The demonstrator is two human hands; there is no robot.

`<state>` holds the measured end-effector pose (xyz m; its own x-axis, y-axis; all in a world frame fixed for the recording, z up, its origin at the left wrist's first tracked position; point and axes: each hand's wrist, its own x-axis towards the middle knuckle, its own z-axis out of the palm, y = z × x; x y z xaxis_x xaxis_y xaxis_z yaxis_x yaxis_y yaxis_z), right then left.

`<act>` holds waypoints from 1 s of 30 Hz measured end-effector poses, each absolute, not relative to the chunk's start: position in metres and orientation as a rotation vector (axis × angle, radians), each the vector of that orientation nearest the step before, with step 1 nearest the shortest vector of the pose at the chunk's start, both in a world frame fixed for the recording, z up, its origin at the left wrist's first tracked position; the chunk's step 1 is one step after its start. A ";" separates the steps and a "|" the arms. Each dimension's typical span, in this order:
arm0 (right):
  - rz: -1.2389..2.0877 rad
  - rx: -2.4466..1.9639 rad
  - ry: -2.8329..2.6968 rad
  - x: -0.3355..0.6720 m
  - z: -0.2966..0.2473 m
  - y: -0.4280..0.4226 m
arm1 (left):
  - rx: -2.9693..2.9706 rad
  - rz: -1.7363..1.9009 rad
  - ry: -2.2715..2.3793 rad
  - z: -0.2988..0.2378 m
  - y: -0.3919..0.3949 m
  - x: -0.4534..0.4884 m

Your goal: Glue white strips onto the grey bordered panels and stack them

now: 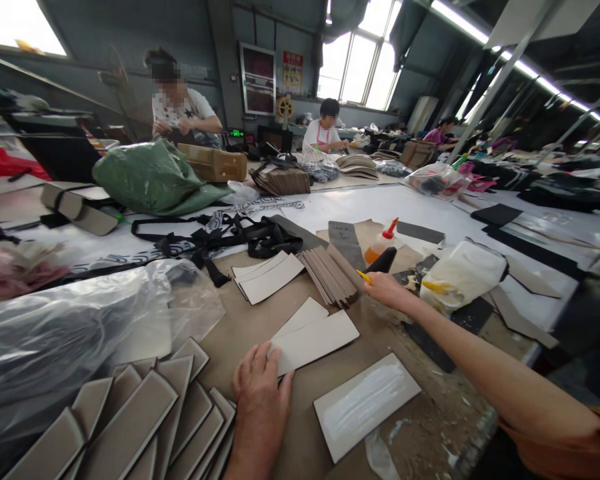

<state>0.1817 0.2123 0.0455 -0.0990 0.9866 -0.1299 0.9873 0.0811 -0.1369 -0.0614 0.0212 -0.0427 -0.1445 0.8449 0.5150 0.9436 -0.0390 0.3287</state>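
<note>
My left hand (261,400) is closed on the left end of a beige rectangular panel (320,340), thumb at the near edge and fingers at the far corner. Under that panel lies another pale one (300,315), partly covered. My right hand (387,291) grips a thin yellow tool (364,277) whose kind I cannot make out, beside a row of brown-edged strips (330,277). A panel smeared with white glue (367,407) lies flat nearer to me. Behind my right hand stand a red-tipped glue bottle (380,243) and a dark pointed object (383,260).
Fanned beige panels (135,427) fill the front left, beside clear plastic sheeting (70,333). A cut-open white jug (463,277) stands right of my forearm. Black straps (220,240) and a green bag (150,177) lie farther back. Several people work beyond.
</note>
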 end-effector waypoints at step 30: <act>-0.282 1.159 2.977 0.135 0.108 0.031 | -1.707 -3.911 -1.801 0.031 -0.015 -0.030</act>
